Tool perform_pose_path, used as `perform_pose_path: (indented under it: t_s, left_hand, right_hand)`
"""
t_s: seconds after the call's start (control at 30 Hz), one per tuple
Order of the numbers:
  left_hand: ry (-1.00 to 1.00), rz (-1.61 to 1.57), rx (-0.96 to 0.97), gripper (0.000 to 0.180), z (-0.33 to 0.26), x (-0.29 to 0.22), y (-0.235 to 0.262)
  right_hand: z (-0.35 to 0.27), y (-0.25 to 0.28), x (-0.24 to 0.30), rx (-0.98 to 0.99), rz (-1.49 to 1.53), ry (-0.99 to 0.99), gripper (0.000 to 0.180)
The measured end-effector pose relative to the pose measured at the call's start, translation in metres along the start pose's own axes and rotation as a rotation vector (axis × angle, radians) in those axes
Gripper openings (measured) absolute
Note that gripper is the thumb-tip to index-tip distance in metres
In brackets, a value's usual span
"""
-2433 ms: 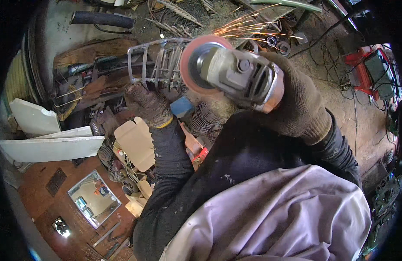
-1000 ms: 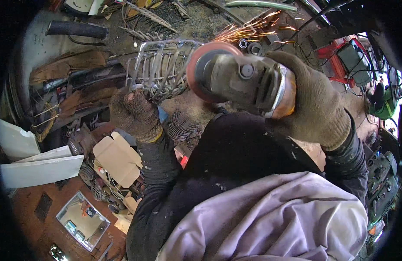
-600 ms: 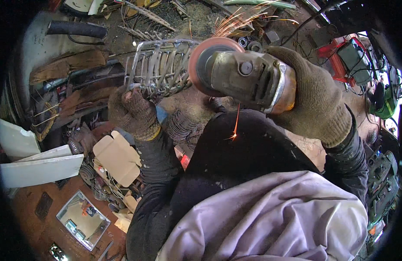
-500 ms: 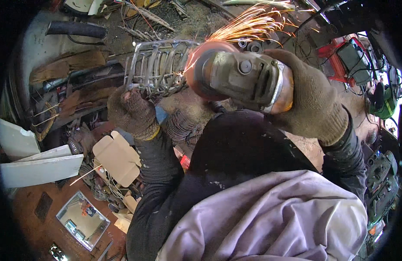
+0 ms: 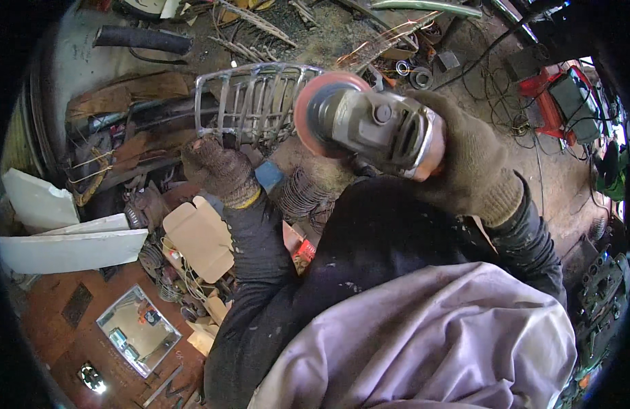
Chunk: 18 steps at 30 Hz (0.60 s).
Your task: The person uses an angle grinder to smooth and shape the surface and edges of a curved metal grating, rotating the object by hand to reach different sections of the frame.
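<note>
My right hand (image 5: 475, 160), in a brown knit glove, is wrapped round the body of an angle grinder (image 5: 380, 126). A reddish grinding disc (image 5: 308, 112) is on the grinder's left end, blurred by motion at its rim. The disc overlaps the right end of a welded metal-bar rack (image 5: 243, 102); whether it touches the bars I cannot tell. My left hand (image 5: 219, 170), gloved too, closes on the lower left edge of the rack, its fingertips partly hidden. A few thin sparks (image 5: 390, 41) streak beyond the disc.
Thin rods (image 5: 257, 20) and a black pipe (image 5: 141, 42) lie at the far side. Ring-shaped parts (image 5: 420, 78) and cables sit to the right, near a red and grey machine (image 5: 567, 102). To the left are white boards (image 5: 73, 252), an open cardboard box (image 5: 199, 238) and a mirror (image 5: 139, 332).
The broad spray of sparks has shrunk to a few faint streaks. The view has shifted, so the surroundings sit further right. Both hands keep their holds.
</note>
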<state>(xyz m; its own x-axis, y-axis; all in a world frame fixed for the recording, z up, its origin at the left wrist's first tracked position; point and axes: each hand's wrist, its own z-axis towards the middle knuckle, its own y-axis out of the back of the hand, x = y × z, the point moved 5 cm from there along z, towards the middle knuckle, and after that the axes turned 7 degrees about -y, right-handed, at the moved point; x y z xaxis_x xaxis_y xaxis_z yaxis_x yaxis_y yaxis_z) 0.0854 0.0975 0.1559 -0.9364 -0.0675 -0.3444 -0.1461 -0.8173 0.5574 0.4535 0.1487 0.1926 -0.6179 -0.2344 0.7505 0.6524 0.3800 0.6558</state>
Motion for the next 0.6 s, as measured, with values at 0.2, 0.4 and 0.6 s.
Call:
perform_pose_path:
  t_s: [0.2,0.4,0.6]
  left_hand:
    - [-0.011,-0.091,-0.050,0.045,-0.001,-0.002,-0.003]
    - [0.077,-0.170,-0.043,0.045,-0.001,0.007,-0.004]
    - [-0.017,-0.192,-0.027,0.055,0.004,-0.002,-0.004]
  right_hand:
    - [0.004,0.011,0.003,-0.066,-0.175,-0.009,0.092]
    - [0.012,0.029,0.015,-0.051,-0.261,0.084,0.088]
    - [0.010,0.025,0.011,0.071,-0.189,0.002,0.090]
